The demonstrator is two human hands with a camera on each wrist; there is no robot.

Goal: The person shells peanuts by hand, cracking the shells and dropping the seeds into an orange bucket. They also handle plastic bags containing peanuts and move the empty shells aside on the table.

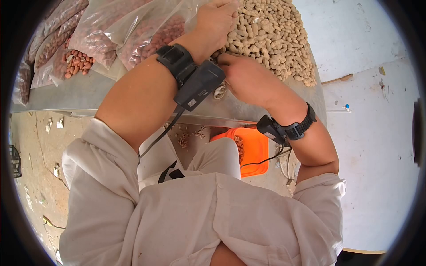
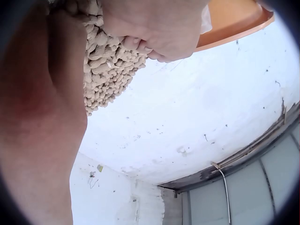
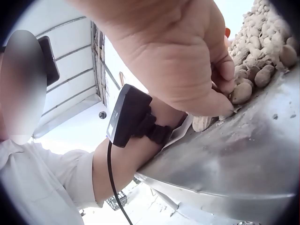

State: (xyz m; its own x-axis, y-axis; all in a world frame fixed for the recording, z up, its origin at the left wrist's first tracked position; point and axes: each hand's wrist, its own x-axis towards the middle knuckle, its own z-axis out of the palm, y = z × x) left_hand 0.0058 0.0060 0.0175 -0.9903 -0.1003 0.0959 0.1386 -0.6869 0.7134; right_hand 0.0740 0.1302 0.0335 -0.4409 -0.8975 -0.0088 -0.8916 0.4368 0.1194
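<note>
My left hand [image 1: 215,26] is over the left side of a large heap of unshelled peanuts [image 1: 270,40], its fingers curled. In the left wrist view, the bent fingertips [image 2: 136,44] overlap the heap; I cannot tell whether they hold anything. My right hand [image 1: 246,80] is lower, at the near edge of the heap. The right wrist view has its thumb and finger pinching at a peanut [image 3: 241,93] close over the metal tabletop [image 3: 243,154]. A pale shell [image 3: 201,123] lies below the thumb.
Clear plastic bags [image 1: 155,35] of reddish kernels lie left of the heap, with loose kernels [image 1: 79,62] at one bag. An orange tub [image 1: 255,150] holding kernels stands below the table edge. An orange container [image 2: 234,21] shows in the left wrist view. Thin cables [image 1: 162,135] hang from both wrist cameras.
</note>
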